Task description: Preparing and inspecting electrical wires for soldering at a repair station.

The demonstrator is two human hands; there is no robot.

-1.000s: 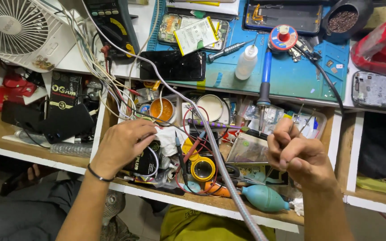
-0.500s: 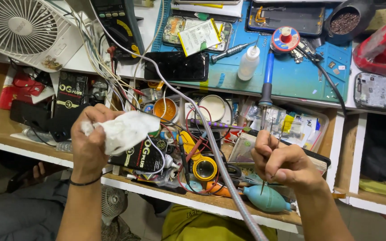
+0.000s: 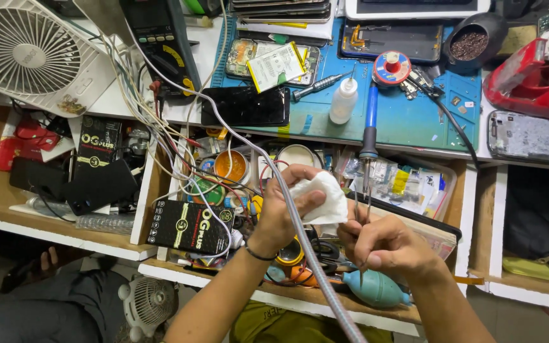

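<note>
Nearest the camera, an open wooden drawer (image 3: 325,303) crammed with tools and wires sits under the hands. The right hand (image 3: 386,244) pinches thin metal tweezers (image 3: 360,213), their long axis running nearly upright in the frame, tips pointing away toward the white tissue (image 3: 322,197). The left hand (image 3: 284,209) clenches that tissue just beside the tweezer tips, over the drawer's middle. Beyond lies a blue work mat (image 3: 408,117) with a soldering iron (image 3: 370,121); a white fan (image 3: 30,54) stands far left.
</note>
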